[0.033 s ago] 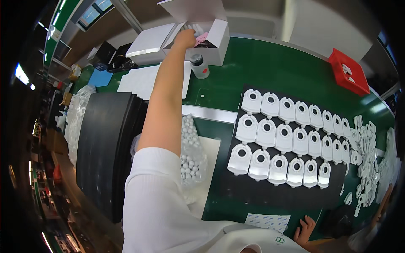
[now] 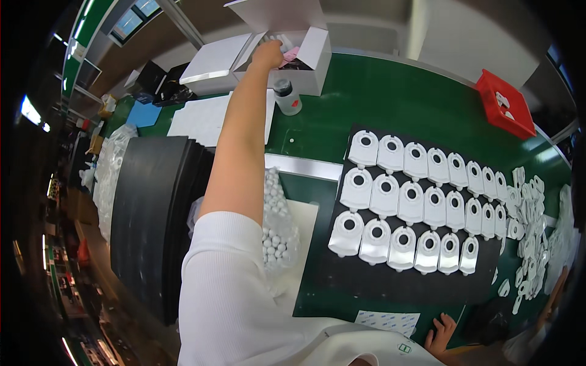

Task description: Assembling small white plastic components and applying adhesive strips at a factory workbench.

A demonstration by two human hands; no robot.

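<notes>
My left hand (image 2: pixel 268 55) reaches far forward into an open white box (image 2: pixel 314 79). Its fingertips are hidden among white tube-like things (image 2: pixel 282 41) next to a pink piece (image 2: pixel 290 58), so a grip cannot be made out. Just below that hand stands a clear bottle (image 2: pixel 289 102) with a dark cap. At the near edge of the table my right hand (image 2: pixel 441 334) rests with bent fingers slightly apart, holding nothing visible. Close to it lies a white sheet with a blue pattern (image 2: pixel 387 321). Rows of white plastic parts with round holes (image 2: pixel 411 201) cover a black mat (image 2: pixel 390 283).
A bag of white balls (image 2: pixel 274 244) lies under my left arm, beside a stack of black sheets (image 2: pixel 149 219). Loose white parts (image 2: pixel 531 244) are heaped on the right. A red tray (image 2: pixel 510 119) sits at the far right. Another person's arm (image 2: pixel 554 296) shows at the right rim.
</notes>
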